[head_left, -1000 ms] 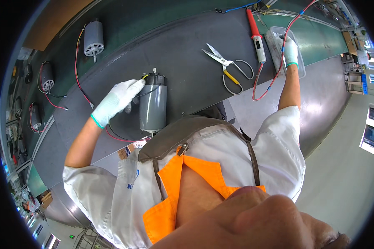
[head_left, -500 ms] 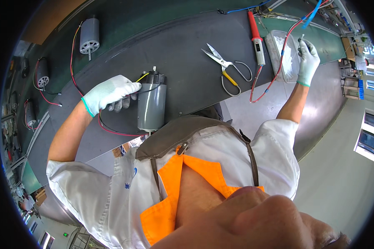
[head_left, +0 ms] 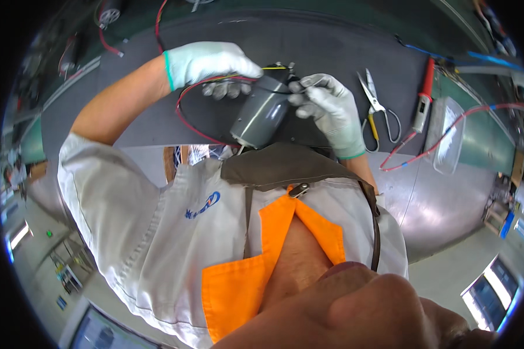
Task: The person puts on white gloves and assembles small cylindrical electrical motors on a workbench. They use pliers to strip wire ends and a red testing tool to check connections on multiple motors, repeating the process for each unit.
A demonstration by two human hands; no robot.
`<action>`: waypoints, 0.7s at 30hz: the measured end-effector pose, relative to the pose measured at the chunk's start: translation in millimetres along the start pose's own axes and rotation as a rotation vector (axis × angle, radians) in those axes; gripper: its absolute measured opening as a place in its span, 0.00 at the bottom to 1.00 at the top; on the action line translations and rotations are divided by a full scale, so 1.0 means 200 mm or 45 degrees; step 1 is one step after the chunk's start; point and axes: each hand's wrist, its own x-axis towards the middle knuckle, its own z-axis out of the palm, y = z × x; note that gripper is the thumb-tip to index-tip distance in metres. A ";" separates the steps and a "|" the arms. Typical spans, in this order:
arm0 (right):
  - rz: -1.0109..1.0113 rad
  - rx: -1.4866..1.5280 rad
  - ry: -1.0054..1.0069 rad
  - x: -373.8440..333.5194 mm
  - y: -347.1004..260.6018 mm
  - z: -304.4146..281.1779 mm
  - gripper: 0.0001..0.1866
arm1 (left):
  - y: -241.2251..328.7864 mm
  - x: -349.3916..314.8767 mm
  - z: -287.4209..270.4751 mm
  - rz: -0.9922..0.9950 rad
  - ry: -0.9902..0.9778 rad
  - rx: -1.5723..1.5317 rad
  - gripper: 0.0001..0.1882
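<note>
A grey cylindrical motor (head_left: 262, 113) lies tilted on the dark bench between my hands, its shaft end toward my apron. My left hand (head_left: 218, 67), in a white glove, is closed on thin wires (head_left: 186, 110) beside the motor's far end. A yellow wire (head_left: 275, 68) and a black wire (head_left: 273, 91) run from there across the motor's top. My right hand (head_left: 332, 110), also gloved, has its fingers pinched together by the motor's black end fitting, near the black wire. Whatever lies between those fingertips is too small to make out.
To the right are scissors (head_left: 373, 104) with one yellow handle, a red-handled tool (head_left: 426, 96) with a cord, and a clear tray (head_left: 448, 136) of white strips. Another motor (head_left: 109, 14) with wires stands at the far left. A red cable (head_left: 477, 110) crosses the tray.
My right hand has come from beside the tray to the motor's far end. The motor has tilted, its far end now to the right. My head view has shifted.
</note>
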 end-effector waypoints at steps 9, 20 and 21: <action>-1.262 -1.937 -0.044 0.07 0.24 0.11 0.14 | -0.10 -0.04 0.09 0.018 0.078 -0.254 0.32; -0.815 -1.158 0.113 0.11 0.16 0.11 0.10 | -0.15 0.14 0.30 0.393 0.713 -0.581 0.18; -0.564 -0.834 0.142 0.10 0.12 0.13 0.10 | -0.17 0.17 0.32 0.431 0.730 -0.610 0.17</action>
